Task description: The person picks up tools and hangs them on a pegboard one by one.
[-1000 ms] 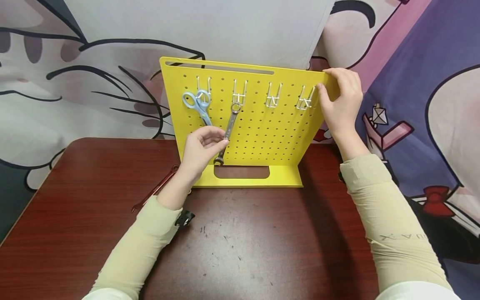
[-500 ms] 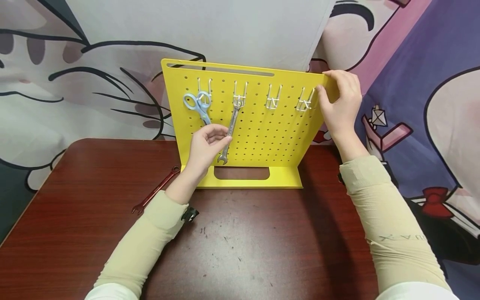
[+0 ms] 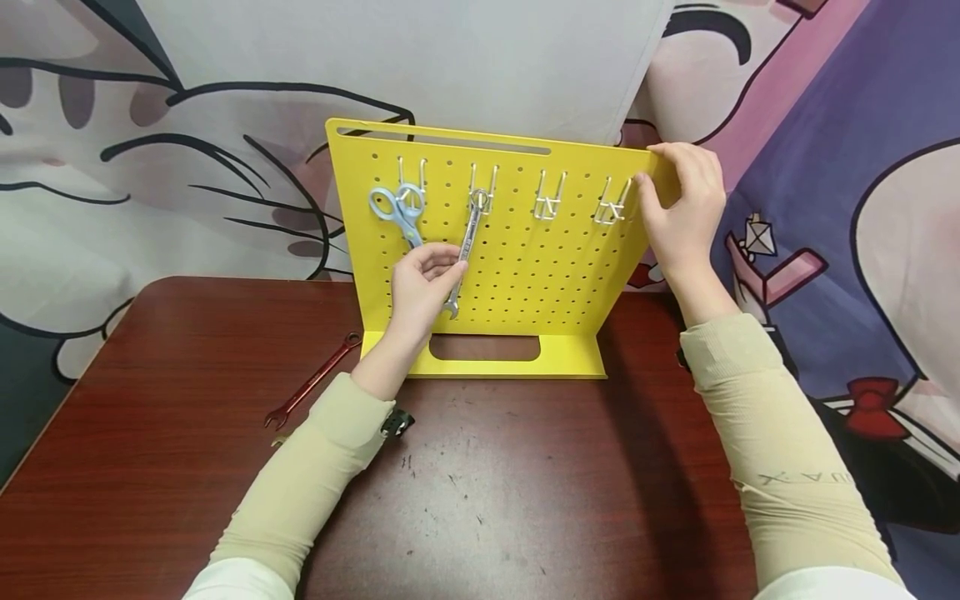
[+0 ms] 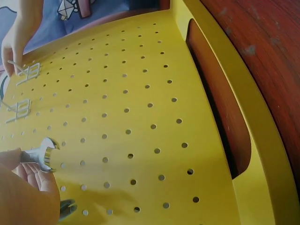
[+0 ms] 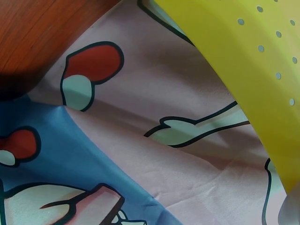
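My left hand [image 3: 422, 287] pinches a silver combination wrench [image 3: 469, 235] between thumb and fingers. The wrench slants, its ring end up at the second white hook [image 3: 492, 179] of the yellow pegboard [image 3: 525, 275]; whether the ring is over the hook's tip I cannot tell. In the left wrist view the open end [image 4: 47, 154] of the wrench juts past the hand. My right hand [image 3: 684, 204] grips the board's upper right edge, thumb on the front. Light-blue scissors [image 3: 401, 208] hang on the first hook, their lower part hidden behind my left hand.
A red combination wrench [image 3: 311, 382] lies on the dark wooden table [image 3: 480, 483], left of the board. Beside my left sleeve a small brass-coloured piece [image 3: 279, 440] peeks out, mostly hidden. Two more white hooks [image 3: 547, 198] bear nothing. Patterned cloth [image 3: 225, 183] hangs behind.
My left hand has moved slightly right and up with the silver wrench, bringing its ring end from just below the second hook up to it. The right hand stays on the board's edge.
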Demonstrator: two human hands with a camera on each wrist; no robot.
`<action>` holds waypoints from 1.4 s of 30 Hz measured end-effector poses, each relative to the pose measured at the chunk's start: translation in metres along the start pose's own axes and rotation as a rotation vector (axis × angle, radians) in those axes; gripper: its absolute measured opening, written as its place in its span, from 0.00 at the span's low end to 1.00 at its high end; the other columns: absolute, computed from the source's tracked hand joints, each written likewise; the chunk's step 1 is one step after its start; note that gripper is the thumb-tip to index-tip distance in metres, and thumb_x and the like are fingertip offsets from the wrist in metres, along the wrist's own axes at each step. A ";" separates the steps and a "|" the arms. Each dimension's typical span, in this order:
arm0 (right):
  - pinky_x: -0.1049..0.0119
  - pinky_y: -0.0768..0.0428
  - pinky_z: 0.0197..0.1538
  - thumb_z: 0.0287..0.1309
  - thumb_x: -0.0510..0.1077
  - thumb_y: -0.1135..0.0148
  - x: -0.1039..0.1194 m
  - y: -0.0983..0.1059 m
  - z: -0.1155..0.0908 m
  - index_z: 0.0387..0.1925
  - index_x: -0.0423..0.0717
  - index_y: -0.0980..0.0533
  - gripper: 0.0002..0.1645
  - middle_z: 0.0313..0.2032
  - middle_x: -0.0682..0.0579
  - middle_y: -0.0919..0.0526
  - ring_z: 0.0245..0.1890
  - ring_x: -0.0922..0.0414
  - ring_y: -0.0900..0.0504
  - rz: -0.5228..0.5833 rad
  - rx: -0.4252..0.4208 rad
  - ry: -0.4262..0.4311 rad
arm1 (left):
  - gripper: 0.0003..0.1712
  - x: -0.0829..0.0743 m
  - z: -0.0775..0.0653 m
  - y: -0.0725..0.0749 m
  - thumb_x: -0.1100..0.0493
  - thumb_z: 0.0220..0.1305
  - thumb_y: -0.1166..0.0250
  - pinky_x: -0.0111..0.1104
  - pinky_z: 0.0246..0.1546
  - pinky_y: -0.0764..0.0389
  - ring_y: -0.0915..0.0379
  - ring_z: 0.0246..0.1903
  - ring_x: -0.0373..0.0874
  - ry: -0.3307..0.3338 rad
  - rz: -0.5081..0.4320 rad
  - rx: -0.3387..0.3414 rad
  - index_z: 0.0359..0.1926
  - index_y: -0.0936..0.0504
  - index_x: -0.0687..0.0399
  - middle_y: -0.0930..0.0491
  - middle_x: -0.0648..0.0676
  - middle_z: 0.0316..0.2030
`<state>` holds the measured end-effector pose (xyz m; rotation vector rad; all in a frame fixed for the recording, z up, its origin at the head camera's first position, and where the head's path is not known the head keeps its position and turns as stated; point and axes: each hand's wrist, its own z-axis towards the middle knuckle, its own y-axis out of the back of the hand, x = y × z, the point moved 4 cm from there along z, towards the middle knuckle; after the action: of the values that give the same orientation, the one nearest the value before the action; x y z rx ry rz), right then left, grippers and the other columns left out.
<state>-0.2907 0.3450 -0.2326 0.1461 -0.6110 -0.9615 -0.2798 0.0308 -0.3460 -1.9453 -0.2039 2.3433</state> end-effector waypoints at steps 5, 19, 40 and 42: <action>0.62 0.29 0.68 0.66 0.41 0.29 0.000 0.000 0.000 0.54 0.40 0.14 0.17 0.55 0.42 0.12 0.60 0.44 0.21 0.000 -0.003 0.002 | 0.12 0.003 0.001 -0.006 0.74 0.66 0.30 0.23 0.47 0.15 0.18 0.37 0.32 0.012 -0.015 -0.011 0.50 0.15 0.74 0.13 0.53 0.38; 0.62 0.29 0.69 0.66 0.41 0.30 -0.001 -0.001 -0.001 0.55 0.40 0.14 0.17 0.55 0.41 0.12 0.60 0.44 0.21 0.000 -0.002 -0.004 | 0.15 0.011 0.004 -0.011 0.74 0.68 0.32 0.29 0.55 0.14 0.15 0.45 0.43 -0.012 0.020 -0.003 0.54 0.16 0.72 0.14 0.71 0.52; 0.62 0.29 0.69 0.66 0.41 0.30 -0.001 -0.001 0.001 0.55 0.39 0.15 0.17 0.56 0.41 0.12 0.60 0.44 0.21 0.006 -0.001 -0.003 | 0.16 0.014 -0.009 0.008 0.74 0.70 0.34 0.30 0.59 0.15 0.16 0.58 0.61 -0.077 0.065 0.051 0.57 0.17 0.72 0.14 0.70 0.56; 0.62 0.29 0.68 0.66 0.41 0.30 -0.001 -0.001 0.001 0.55 0.39 0.15 0.17 0.56 0.42 0.12 0.60 0.44 0.21 0.004 -0.002 -0.003 | 0.16 0.015 -0.013 0.013 0.73 0.70 0.34 0.29 0.59 0.15 0.15 0.58 0.61 -0.068 0.089 0.072 0.57 0.17 0.72 0.14 0.70 0.56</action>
<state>-0.2922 0.3458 -0.2331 0.1419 -0.6132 -0.9582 -0.2699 0.0212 -0.3649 -1.8812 -0.0376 2.4381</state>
